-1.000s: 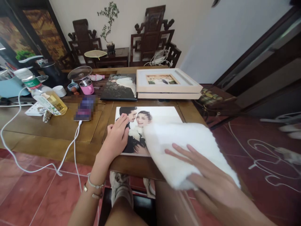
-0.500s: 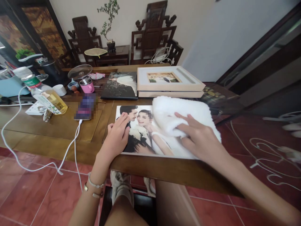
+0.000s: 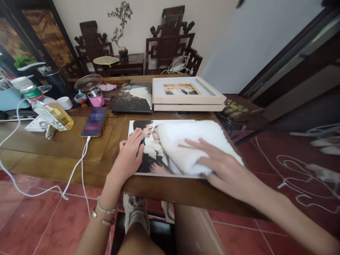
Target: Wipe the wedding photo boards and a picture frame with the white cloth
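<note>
A photo panel (image 3: 155,164) of a couple lies flat near the table's front edge. My left hand (image 3: 130,150) rests on its left side, fingers stretched out and holding nothing. Over the panel's right part spreads a fluffy white towel (image 3: 180,141), which hides much of the picture. My right hand (image 3: 217,159) presses on this towel; two fingers reach forward over it, while the others are partly sunk into the bunched cloth and slightly blurred.
Behind the panel are framed pictures (image 3: 215,101) in a stack and a dark photo panel (image 3: 120,102). To the left are a phone (image 3: 94,122) on a white cable, a pink mug (image 3: 97,99) and a bottle (image 3: 57,115). Cables (image 3: 300,177) trail on the right floor.
My right hand has shifted the towel left and a little toward me, covering more of the picture. My left hand stays in place on the panel, while the whole view has shifted slightly.
</note>
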`<state>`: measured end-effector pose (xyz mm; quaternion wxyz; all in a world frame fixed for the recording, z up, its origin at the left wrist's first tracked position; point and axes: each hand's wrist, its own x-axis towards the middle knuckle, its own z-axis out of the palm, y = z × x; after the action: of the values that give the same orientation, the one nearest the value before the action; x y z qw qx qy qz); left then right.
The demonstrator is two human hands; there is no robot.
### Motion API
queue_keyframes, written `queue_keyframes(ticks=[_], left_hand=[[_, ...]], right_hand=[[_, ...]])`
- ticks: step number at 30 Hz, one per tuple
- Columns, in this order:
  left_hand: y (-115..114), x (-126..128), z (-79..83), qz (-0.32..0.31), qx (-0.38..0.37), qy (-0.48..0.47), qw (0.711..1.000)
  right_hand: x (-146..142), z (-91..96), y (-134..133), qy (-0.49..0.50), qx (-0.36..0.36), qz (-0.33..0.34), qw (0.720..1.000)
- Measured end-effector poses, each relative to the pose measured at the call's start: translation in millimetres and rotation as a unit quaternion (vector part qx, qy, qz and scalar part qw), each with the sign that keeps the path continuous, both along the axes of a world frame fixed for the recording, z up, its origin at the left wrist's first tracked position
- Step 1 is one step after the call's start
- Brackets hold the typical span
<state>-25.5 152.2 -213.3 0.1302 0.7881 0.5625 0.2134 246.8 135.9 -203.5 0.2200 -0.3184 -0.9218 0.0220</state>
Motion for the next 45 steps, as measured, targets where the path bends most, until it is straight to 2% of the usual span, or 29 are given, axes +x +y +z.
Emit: queue_keyframes(ticks=[4,7,9,12,16,19,21,23,29,32,35,39,42,45], left_hand=[[-1.7,2.5,-7.5,-0.003,0.005,-0.001,1.0],[-2.2,4.6,-9.5,-0.003,0.007,-0.001,1.0],[-1.7,5.5,-7.9,-0.001,0.006,-0.002,1.0],[-0.4,5.4,-2.2,0.002,0.001,-0.001,1.0],[0.3,3.3,5.3,0.003,0.0,0.001,1.0],[0.7,2.1,7.2,0.001,-0.002,0.001,1.0],[1.0,2.1,6.1,0.002,-0.003,0.001,1.0],[0.7,2.8,3.2,0.002,-0.003,0.002,1.0],[-2.4,4.9,-8.5,-0.001,0.001,-0.002,1.0],[-3.7,5.8,-10.4,-0.003,0.005,0.002,1.0],[-4.0,7.2,-8.4,-0.003,0.004,0.004,1.0],[0.2,7.4,-2.6,0.002,-0.005,0.004,1.0],[5.8,4.7,2.7,0.002,-0.003,0.002,1.0],[8.7,1.8,6.3,-0.001,-0.002,-0.001,1.0]], right_hand=[[4.0,-9.2,44.4,0.002,0.027,-0.046,0.999],[0.3,-15.2,50.3,0.001,0.044,-0.079,0.996],[-5.6,-16.3,36.5,-0.002,0.052,-0.094,0.994],[-16.5,-13.1,-4.9,0.009,0.042,-0.09,0.995],[-25.0,-4.9,-60.2,0.04,0.02,-0.024,0.999],[-22.7,-0.6,-69.2,0.037,-0.001,0.019,0.999],[-18.1,-0.2,-55.7,0.028,-0.016,0.025,0.999],[-13.4,-1.5,-31.2,0.021,-0.014,0.011,1.0],[-9.5,-9.8,55.7,-0.029,0.01,-0.084,0.996],[-13.0,-12.0,73.4,-0.05,0.02,-0.117,0.992],[-17.7,-11.9,56.3,-0.044,0.035,-0.106,0.993],[-27.7,-10.8,-6.0,-0.02,0.021,-0.05,0.998],[-35.8,-9.3,-48.5,0.024,0.04,-0.012,0.999],[-36.7,-4.2,-62.9,0.043,0.048,0.019,0.998]])
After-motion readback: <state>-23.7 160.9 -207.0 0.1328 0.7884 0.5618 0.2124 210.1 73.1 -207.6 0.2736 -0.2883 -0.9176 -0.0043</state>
